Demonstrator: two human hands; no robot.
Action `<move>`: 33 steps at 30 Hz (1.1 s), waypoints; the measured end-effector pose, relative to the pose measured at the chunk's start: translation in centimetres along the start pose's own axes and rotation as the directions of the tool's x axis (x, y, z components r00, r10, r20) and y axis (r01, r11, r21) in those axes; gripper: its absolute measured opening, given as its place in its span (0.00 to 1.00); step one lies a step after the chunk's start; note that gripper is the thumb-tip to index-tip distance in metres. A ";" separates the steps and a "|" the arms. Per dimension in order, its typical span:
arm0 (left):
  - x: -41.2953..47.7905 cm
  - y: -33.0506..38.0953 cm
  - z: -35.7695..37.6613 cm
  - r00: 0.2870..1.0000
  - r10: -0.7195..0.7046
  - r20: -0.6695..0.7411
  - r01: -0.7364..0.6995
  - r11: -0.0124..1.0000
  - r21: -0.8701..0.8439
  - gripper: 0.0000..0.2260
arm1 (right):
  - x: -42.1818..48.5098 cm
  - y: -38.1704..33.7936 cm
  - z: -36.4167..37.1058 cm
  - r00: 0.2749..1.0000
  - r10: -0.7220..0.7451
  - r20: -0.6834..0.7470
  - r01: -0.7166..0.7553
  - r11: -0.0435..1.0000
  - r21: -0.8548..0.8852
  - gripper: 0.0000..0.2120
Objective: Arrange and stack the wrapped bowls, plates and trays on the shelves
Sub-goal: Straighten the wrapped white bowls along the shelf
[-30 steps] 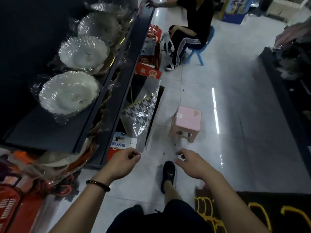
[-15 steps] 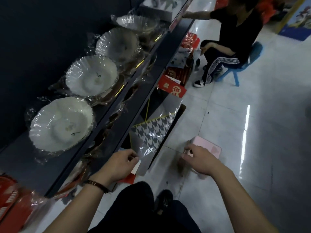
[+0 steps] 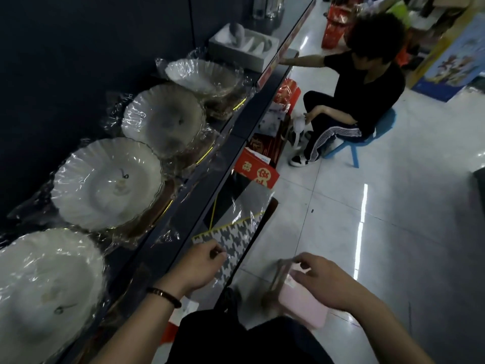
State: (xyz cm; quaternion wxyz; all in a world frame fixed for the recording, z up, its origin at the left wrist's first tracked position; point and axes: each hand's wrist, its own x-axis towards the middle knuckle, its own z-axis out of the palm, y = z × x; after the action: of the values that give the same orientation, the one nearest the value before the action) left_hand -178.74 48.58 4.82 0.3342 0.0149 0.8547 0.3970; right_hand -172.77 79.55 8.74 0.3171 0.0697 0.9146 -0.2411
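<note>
Several white scalloped bowls in clear wrap sit in a row on the dark upper shelf (image 3: 168,227): a near bowl (image 3: 44,290), one behind it (image 3: 107,182), a third (image 3: 162,119) and a far one (image 3: 202,74). Under them lie darker wrapped trays with yellow rims. A houndstooth tray (image 3: 236,237) in clear wrap leans against the lower shelf. My left hand (image 3: 199,266) pinches its near corner. Above the pink stool (image 3: 304,308), my right hand (image 3: 322,279) has curled fingers pinching a blurred strip of clear film (image 3: 278,274).
A person (image 3: 362,82) sits on a blue chair (image 3: 367,145) further down the aisle, reaching to the shelf. Red boxes (image 3: 257,172) stand on the floor by the lower shelf. A white box (image 3: 244,46) with grey dishes lies at the shelf's far end. Tiled floor stretches to the right.
I have come closer to the shelf and lower, so the bowls now fill the left side. Both hands rose and moved forward; my left hand kept the tray's corner, my right hand reached over the pink stool.
</note>
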 end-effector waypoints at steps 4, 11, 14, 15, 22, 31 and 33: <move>2.8 1.5 -2.0 0.999 0.032 -0.012 -0.032 0.999 -0.020 0.07 | 3.6 -1.3 -3.2 0.998 0.005 -0.064 -0.003 1.000 0.029 0.22; 5.7 2.4 -3.9 0.998 -0.004 -0.061 -0.001 0.996 -0.091 0.06 | 8.5 -4.6 -7.2 0.990 -0.117 -0.074 0.131 0.966 0.223 0.11; 6.9 2.9 -4.6 0.992 -0.025 -0.127 0.012 0.995 -0.100 0.05 | 11.2 -5.6 -9.2 0.983 -0.170 -0.063 0.177 0.973 0.145 0.13; 7.2 3.2 -4.9 0.991 -0.029 -0.134 0.015 0.994 -0.106 0.05 | 12.2 -5.9 -9.9 0.980 -0.189 -0.061 0.195 0.974 0.115 0.14; 10.6 6.1 -8.6 0.944 -0.106 -0.313 0.055 0.984 -0.169 0.05 | 20.8 -9.6 -15.5 0.912 -0.408 -0.051 0.411 0.905 0.111 0.14; 12.9 12.3 -11.7 0.790 -0.248 -0.560 0.085 0.950 -0.301 0.04 | 29.9 -15.9 -24.8 0.771 -0.637 -0.011 0.637 0.770 0.034 0.07; 13.7 13.8 -12.3 0.760 -0.260 -0.595 0.066 0.943 -0.327 0.04 | 31.7 -16.3 -26.6 0.773 -0.633 -0.035 0.634 0.771 0.059 0.12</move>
State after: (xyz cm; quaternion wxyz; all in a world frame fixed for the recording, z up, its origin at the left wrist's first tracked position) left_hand -199.85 53.77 12.36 0.0606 -0.2425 0.8480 0.4674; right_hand -216.89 77.35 13.90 0.2088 -0.2300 0.8781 -0.3640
